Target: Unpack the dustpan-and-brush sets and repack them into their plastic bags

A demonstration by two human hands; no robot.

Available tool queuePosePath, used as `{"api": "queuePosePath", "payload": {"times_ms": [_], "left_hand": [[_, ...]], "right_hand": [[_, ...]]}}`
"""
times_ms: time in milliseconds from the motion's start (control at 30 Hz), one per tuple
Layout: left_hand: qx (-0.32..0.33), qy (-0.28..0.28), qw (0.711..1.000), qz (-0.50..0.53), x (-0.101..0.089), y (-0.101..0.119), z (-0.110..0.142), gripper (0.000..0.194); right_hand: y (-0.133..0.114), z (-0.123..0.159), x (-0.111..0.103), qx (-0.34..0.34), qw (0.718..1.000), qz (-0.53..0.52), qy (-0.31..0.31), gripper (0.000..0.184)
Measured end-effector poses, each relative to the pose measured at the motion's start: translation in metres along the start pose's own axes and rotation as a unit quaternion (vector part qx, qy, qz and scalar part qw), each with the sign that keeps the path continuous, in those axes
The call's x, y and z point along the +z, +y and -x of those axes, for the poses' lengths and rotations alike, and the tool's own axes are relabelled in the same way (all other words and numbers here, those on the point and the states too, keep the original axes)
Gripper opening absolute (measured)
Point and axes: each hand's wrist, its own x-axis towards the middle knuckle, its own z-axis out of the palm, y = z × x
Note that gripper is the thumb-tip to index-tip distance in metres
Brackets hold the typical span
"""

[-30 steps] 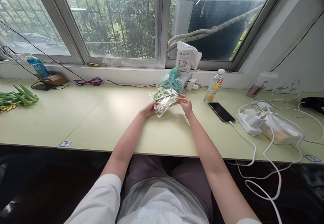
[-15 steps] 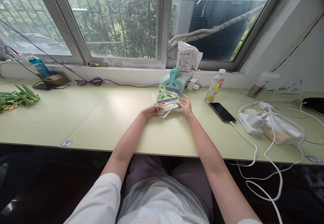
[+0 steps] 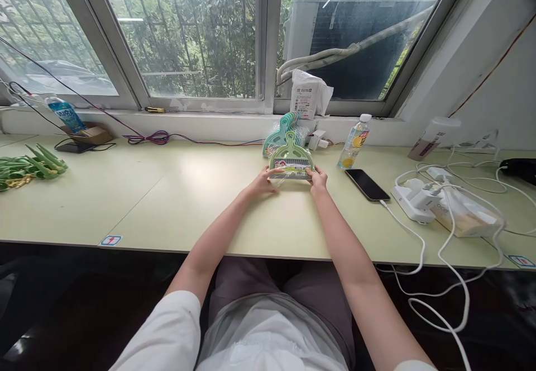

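Note:
A light green dustpan and brush set (image 3: 290, 153) in a clear plastic wrapper is held upright, handle up, just above the front of the desk's back part. My left hand (image 3: 263, 181) is closed at its lower left corner, one digit across the front of the wrapper. At the lower right corner, my right hand (image 3: 318, 178) pinches it with the thumb in front. Right behind stands a stack of wrapped teal dustpan sets (image 3: 276, 136), partly hidden by the green one. Whether the green set touches the stack I cannot tell.
To the right on the desk (image 3: 188, 203) are a drink bottle (image 3: 354, 143), a phone (image 3: 367, 185), and a power strip (image 3: 414, 203) with white cables. Green leafy stalks (image 3: 31, 169) lie at far left. A white package (image 3: 307, 96) sits on the sill behind the stack.
The green set has been tilted from leaning toward me to upright and moved right, in front of the teal stack. Both hands have shifted right with it.

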Motion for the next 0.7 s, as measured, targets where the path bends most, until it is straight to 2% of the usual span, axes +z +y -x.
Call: {"api": "queuePosePath", "payload": {"times_ms": [67, 167, 233, 267, 467, 600, 633, 700], "left_hand": [[0.032, 0.024, 0.997, -0.067, 0.004, -0.003, -0.001, 0.065], [0.079, 0.067, 0.990, -0.094, 0.006, -0.005, -0.003, 0.042], [0.074, 0.107, 0.989, -0.076, 0.007, -0.007, -0.005, 0.023], [0.060, 0.128, 0.988, -0.060, 0.007, -0.007, -0.007, 0.020], [-0.029, 0.232, 0.971, 0.052, 0.008, -0.002, -0.004, 0.032], [-0.073, 0.272, 0.959, 0.046, 0.002, 0.001, -0.001, 0.058], [-0.089, 0.273, 0.957, 0.032, -0.001, 0.000, -0.002, 0.059], [-0.117, 0.271, 0.955, -0.025, -0.007, -0.004, -0.004, 0.044]], "right_hand": [[0.000, 0.000, 0.000, -0.001, 1.000, -0.009, -0.004, 0.037], [0.000, -0.001, 0.000, 0.005, 1.000, -0.022, -0.019, 0.035], [0.001, -0.002, 0.000, 0.011, 0.998, -0.034, -0.043, 0.036], [0.001, -0.002, 0.001, 0.012, 0.997, -0.039, -0.060, 0.038], [0.000, 0.005, 0.003, -0.030, 0.984, -0.015, -0.177, 0.047], [-0.002, 0.010, 0.003, -0.069, 0.974, 0.009, -0.217, 0.047], [-0.002, 0.011, 0.003, -0.077, 0.971, 0.016, -0.225, 0.048], [-0.003, 0.012, 0.002, -0.097, 0.965, 0.032, -0.243, 0.051]]}}
